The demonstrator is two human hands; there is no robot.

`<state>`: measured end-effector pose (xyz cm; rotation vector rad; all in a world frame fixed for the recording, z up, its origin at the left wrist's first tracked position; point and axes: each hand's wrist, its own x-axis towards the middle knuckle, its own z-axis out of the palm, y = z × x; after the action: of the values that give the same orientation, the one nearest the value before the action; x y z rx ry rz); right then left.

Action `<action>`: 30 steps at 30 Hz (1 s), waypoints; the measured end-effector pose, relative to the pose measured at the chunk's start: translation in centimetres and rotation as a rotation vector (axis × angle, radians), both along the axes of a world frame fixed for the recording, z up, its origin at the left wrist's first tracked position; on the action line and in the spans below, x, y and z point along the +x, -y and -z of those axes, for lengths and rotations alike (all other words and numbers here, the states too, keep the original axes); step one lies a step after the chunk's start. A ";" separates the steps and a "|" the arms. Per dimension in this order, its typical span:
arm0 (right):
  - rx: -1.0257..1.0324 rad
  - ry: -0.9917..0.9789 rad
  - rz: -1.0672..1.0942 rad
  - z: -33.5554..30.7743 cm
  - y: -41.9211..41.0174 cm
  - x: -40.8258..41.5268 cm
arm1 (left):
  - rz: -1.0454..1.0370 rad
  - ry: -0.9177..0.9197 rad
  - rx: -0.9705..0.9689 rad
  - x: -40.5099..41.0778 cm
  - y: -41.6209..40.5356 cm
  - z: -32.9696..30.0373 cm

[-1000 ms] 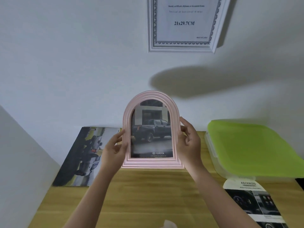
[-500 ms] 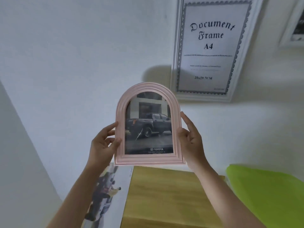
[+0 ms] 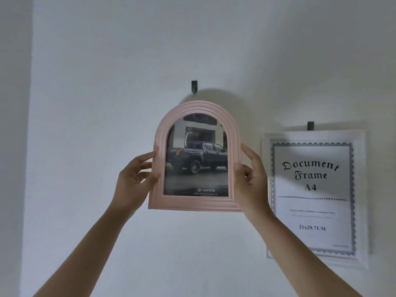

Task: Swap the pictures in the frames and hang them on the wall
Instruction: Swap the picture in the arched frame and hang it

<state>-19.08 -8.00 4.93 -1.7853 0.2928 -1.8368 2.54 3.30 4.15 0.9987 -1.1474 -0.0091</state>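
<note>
Head view: the hanging step is in hand. Both hands hold the pink arched frame [image 3: 196,156] upright against the white wall [image 3: 96,103], just below a small dark hook [image 3: 194,86]. The left hand [image 3: 134,183] grips the frame's left edge, thumb on the front and fingers curled behind; the right hand [image 3: 250,179] grips the right edge likewise. A truck picture [image 3: 197,159] sits in the frame. To the right, a white document frame [image 3: 315,196] already hangs from its own hook [image 3: 310,125]. The next move probably calls for raising the pink frame until its unseen back hanger catches the free hook, then letting go gently.
</note>
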 end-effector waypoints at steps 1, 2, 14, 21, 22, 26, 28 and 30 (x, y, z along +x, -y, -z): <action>-0.012 0.008 0.005 -1.0 0.4 0.7 | 0.003 -0.001 -0.021 0.7 0.4 -0.9; -0.023 0.014 0.008 -1.8 0.8 1.4 | 0.002 -0.001 -0.039 1.2 0.8 -1.6; -0.092 0.073 0.088 -5.3 4.0 5.2 | 0.005 -0.019 -0.119 3.9 4.4 -5.1; -0.090 0.072 0.100 -2.9 5.0 5.6 | 0.033 -0.028 -0.098 4.5 5.5 -3.0; -0.096 0.075 0.103 -2.7 5.1 5.7 | 0.038 -0.036 -0.102 4.5 5.5 -2.9; -0.148 0.084 0.193 -2.1 5.3 5.9 | 0.050 -0.025 -0.107 4.4 5.4 -2.5; -0.155 0.087 0.260 -1.5 5.2 6.1 | 0.051 -0.019 -0.092 4.2 5.3 -2.1; -0.150 0.089 0.324 -0.9 5.0 6.1 | 0.028 -0.001 -0.074 4.0 5.1 -1.7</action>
<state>-12.95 -12.95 5.79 -1.8327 0.4421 -2.2089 6.55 -1.82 5.81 0.9169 -1.1530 0.0102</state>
